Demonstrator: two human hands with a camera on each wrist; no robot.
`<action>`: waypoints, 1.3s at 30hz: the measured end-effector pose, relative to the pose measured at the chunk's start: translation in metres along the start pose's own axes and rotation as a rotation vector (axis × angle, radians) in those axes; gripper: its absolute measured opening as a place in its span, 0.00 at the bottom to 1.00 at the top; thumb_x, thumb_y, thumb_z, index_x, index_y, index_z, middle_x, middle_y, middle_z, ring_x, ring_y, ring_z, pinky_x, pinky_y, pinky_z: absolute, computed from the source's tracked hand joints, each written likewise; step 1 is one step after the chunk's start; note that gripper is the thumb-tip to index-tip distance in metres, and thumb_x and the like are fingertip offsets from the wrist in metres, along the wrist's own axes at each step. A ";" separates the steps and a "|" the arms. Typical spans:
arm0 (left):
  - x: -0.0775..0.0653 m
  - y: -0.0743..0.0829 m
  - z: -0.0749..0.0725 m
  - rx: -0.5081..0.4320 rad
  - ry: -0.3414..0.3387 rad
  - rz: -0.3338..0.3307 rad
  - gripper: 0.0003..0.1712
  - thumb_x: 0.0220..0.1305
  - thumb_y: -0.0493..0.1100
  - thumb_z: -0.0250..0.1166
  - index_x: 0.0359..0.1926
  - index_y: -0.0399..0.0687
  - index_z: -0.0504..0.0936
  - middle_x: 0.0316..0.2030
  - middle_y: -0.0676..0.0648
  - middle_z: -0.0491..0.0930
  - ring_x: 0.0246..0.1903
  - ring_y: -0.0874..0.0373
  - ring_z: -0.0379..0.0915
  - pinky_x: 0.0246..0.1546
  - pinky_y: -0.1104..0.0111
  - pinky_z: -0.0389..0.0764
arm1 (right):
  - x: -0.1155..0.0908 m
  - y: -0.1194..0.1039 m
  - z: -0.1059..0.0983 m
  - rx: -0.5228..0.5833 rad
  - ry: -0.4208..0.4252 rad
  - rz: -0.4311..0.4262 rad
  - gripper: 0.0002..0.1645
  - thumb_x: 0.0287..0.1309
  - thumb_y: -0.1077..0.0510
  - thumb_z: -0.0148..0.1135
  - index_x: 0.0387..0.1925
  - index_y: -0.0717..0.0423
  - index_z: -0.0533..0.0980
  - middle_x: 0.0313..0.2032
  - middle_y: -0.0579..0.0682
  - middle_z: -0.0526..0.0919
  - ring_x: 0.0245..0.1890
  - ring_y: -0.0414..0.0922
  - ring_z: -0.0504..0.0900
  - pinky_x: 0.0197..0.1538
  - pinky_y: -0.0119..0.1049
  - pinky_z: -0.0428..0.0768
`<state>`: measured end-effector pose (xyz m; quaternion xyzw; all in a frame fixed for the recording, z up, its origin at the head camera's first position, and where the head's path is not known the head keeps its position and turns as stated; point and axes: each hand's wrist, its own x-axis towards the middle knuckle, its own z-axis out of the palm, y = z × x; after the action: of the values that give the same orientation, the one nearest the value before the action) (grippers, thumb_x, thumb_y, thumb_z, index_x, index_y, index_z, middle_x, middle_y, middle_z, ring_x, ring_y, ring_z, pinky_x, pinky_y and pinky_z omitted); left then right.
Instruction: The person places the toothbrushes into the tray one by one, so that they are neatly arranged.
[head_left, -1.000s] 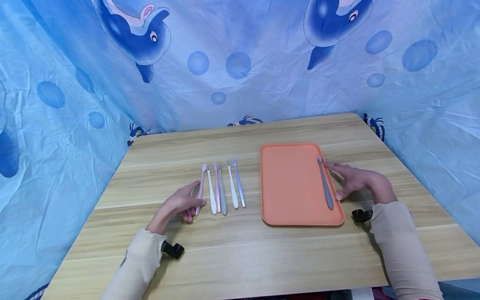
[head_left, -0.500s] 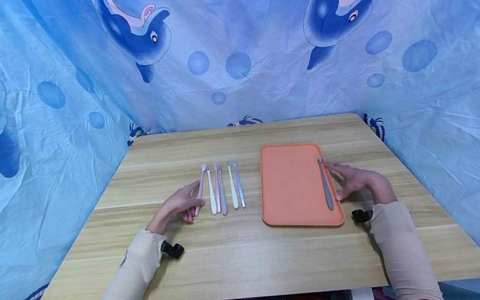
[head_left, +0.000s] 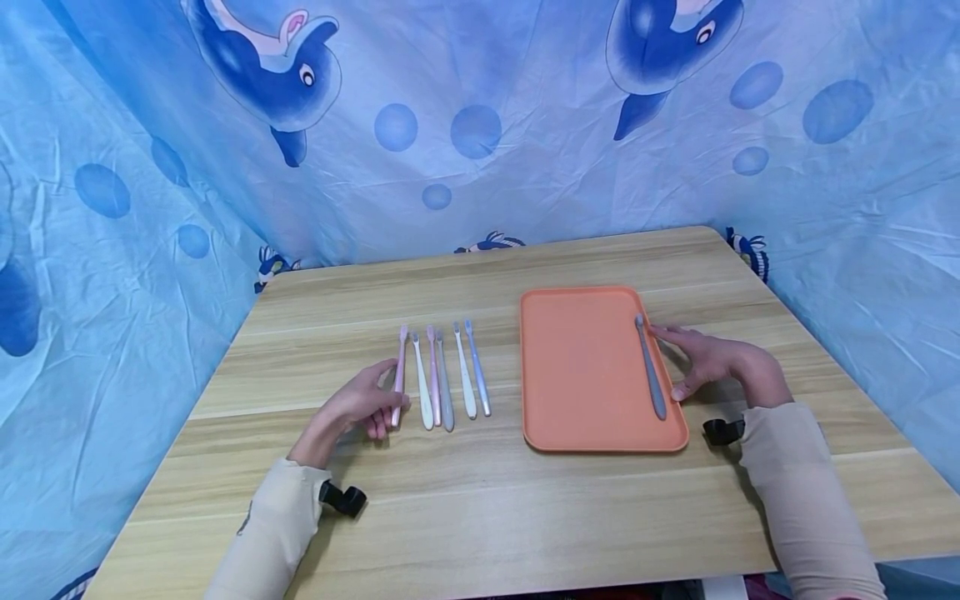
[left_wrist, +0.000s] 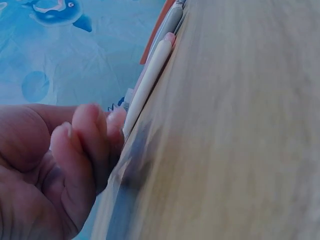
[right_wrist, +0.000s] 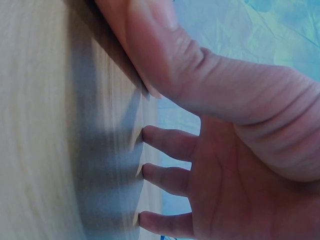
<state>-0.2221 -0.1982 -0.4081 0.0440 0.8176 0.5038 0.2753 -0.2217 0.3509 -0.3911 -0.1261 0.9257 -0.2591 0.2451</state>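
My left hand (head_left: pixel 362 398) pinches the leftmost pink toothbrush (head_left: pixel 401 367) between thumb and index finger. Right beside it lie a white toothbrush (head_left: pixel 423 387), a second pink one (head_left: pixel 433 375) and a grey one (head_left: pixel 446 385). Farther right are another white toothbrush (head_left: pixel 465 375) and a blue one (head_left: pixel 477 367). On the orange tray (head_left: pixel 577 367), a dark grey toothbrush (head_left: pixel 652 371) lies along the right side. My right hand (head_left: pixel 708 360) touches that side's rim with thumb and index finger; in the right wrist view its other fingers (right_wrist: pixel 170 140) reach down to the tabletop.
A wood-grain table (head_left: pixel 480 517) carries everything. Behind it and at both sides hangs a blue curtain (head_left: pixel 525 192) with printed dolphins. Each wrist wears a small black camera, the left one (head_left: pixel 345 500) close over the tabletop.
The leftmost pink toothbrush has shifted slightly left and its head has turned more upright, with my left hand moving a little along. My right hand and the tray stay in place.
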 end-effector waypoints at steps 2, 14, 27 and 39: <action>0.001 0.001 -0.001 -0.020 0.002 0.001 0.54 0.67 0.35 0.62 0.80 0.41 0.33 0.13 0.50 0.77 0.08 0.63 0.73 0.09 0.72 0.79 | 0.000 0.000 0.000 0.003 0.000 0.000 0.78 0.37 0.45 0.83 0.80 0.56 0.41 0.75 0.75 0.38 0.73 0.78 0.37 0.69 0.81 0.48; -0.005 0.015 -0.005 -0.162 0.012 0.107 0.50 0.70 0.32 0.56 0.80 0.45 0.34 0.12 0.51 0.76 0.09 0.63 0.74 0.09 0.73 0.79 | 0.001 0.002 -0.001 -0.004 -0.015 0.014 0.78 0.38 0.44 0.82 0.80 0.56 0.41 0.75 0.77 0.37 0.73 0.79 0.35 0.69 0.81 0.45; -0.008 0.039 0.003 -0.193 0.036 0.156 0.50 0.70 0.35 0.58 0.80 0.48 0.35 0.12 0.53 0.77 0.09 0.63 0.74 0.10 0.73 0.78 | 0.002 0.001 0.000 -0.003 -0.018 0.023 0.80 0.35 0.41 0.83 0.80 0.53 0.41 0.75 0.76 0.37 0.73 0.78 0.36 0.69 0.81 0.44; -0.010 0.059 0.011 -0.243 0.039 0.182 0.51 0.70 0.37 0.59 0.81 0.51 0.35 0.12 0.52 0.78 0.09 0.63 0.74 0.09 0.73 0.78 | 0.002 0.001 -0.001 -0.009 -0.020 0.022 0.80 0.36 0.41 0.82 0.80 0.54 0.40 0.75 0.76 0.38 0.73 0.78 0.36 0.69 0.81 0.45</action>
<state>-0.2206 -0.1640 -0.3582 0.0746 0.7484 0.6227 0.2157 -0.2242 0.3512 -0.3918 -0.1194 0.9257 -0.2509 0.2565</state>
